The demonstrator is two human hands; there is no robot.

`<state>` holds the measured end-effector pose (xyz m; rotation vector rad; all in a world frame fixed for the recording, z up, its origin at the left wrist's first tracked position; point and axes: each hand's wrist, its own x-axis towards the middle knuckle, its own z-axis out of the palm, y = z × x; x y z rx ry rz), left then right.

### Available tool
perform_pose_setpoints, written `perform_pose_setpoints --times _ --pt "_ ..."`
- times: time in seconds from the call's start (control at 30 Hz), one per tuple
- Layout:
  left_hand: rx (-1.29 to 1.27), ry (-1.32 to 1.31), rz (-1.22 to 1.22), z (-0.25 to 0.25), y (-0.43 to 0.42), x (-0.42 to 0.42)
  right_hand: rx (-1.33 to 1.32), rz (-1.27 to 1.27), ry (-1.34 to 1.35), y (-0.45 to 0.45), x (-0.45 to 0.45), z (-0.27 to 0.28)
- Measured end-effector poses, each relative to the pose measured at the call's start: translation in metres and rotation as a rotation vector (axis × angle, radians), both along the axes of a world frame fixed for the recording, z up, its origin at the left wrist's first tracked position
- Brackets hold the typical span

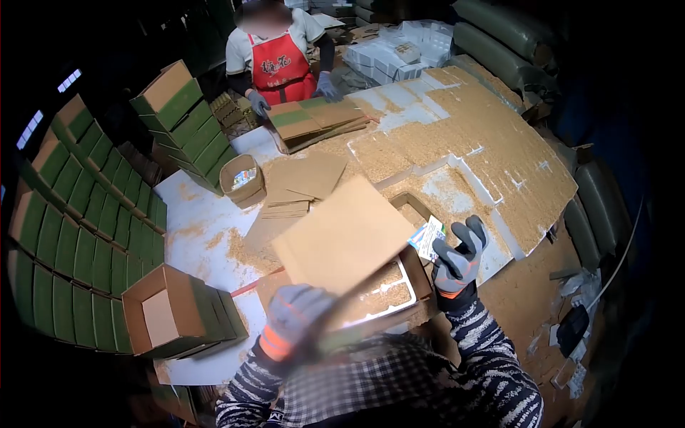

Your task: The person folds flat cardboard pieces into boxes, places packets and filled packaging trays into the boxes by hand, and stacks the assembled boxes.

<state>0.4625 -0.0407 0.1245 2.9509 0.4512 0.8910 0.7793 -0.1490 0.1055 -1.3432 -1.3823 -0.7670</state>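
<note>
My left hand (301,314), in a grey glove with an orange cuff, grips the near edge of a flat brown cardboard sheet (346,235). Tilted, the sheet hangs over an open cardboard box (422,312) in front of me and covers part of it. Inside that box a white foam tray (408,279) shows, with tan sawdust-like grains. My right hand (460,255) pinches a small printed card (428,237) between thumb and fingers, beside the sheet's right corner. Just behind the card stands a small cardboard container (410,208), partly hidden.
Green-brown boxes (75,250) are stacked at left, and nested open boxes (168,314) stand nearer. A bin of cards (242,180) and loose cardboard sheets (300,175) lie ahead. Grain-covered foam trays (471,143) fill the right. Across the table, a person in a red apron (280,68) handles folded cardboard (307,121).
</note>
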Motion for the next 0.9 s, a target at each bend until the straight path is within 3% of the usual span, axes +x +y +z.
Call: perform_pose_setpoints --times 0.07,0.1,0.17,0.2,0.23,0.33,0.4,0.43,0.5,0.53,0.57,0.63,0.67,0.7,0.73,0.77,0.8,0.83,0.9 --pt "-0.224 0.252 -0.222 -0.054 -0.004 -0.001 -0.126 0.184 -0.067 0.0 -0.019 0.015" --pt "-0.274 0.461 -0.228 -0.066 -0.007 -0.003 -0.318 0.325 -0.099 0.008 -0.028 0.013" --pt "-0.364 0.503 -0.185 -0.102 -0.009 -0.016 -0.711 0.461 -0.189 0.021 -0.047 -0.007" --pt "-0.387 0.539 -0.137 -0.105 -0.011 -0.015 -0.915 0.437 -0.347 0.024 -0.049 -0.042" --pt "-0.372 0.531 -0.111 -0.099 -0.011 -0.013 -1.23 0.409 -0.34 0.021 -0.053 -0.073" --pt "-0.334 0.607 -0.16 -0.069 -0.003 -0.002 -1.442 0.471 -0.299 0.026 -0.046 -0.083" --pt "-0.525 0.194 -0.298 -0.041 0.0 0.001 -1.353 0.582 -0.244 0.03 -0.023 -0.09" --pt "-0.509 0.188 -0.292 -0.048 -0.001 -0.005 -1.27 0.693 -0.173 0.036 -0.025 -0.07" --pt "-1.126 -0.572 0.147 -0.07 -0.005 -0.026 -0.911 0.663 0.109 0.021 -0.017 -0.03" --pt "-1.212 -0.581 0.313 -0.033 -0.014 -0.031 -0.745 0.598 0.255 0.018 -0.007 -0.023" --pt "-1.371 -0.681 0.295 -0.047 -0.009 -0.035 -0.745 0.603 0.245 0.02 0.009 -0.035" --pt "-1.514 -0.72 0.133 -0.152 0.009 -0.054 -0.718 0.651 0.958 0.023 0.049 -0.093" --pt "-1.388 -0.631 0.056 -0.164 0.005 -0.046 -0.702 0.865 1.28 0.026 0.056 -0.135" --pt "-1.253 -0.558 -0.019 -0.175 0.002 -0.039 -0.944 0.844 0.98 0.027 0.059 -0.161" --pt "-1.119 -0.503 -0.09 -0.186 -0.002 -0.031 -1.09 0.797 0.88 0.031 0.064 -0.184" --pt "-1.201 -0.433 0.166 -0.184 -0.005 -0.005 -1.23 0.756 0.763 0.034 0.055 -0.182" --pt "-1.276 -0.36 0.427 -0.182 -0.008 0.011 -1.306 0.701 0.869 0.03 0.014 -0.134" --pt "-1.273 -0.376 0.437 -0.181 -0.012 0.016 -1.313 0.711 0.853 0.034 0.012 -0.133" --pt "-1.238 -0.421 0.688 -0.181 -0.02 0.017 -1.233 0.811 0.91 0.038 0.007 -0.137"
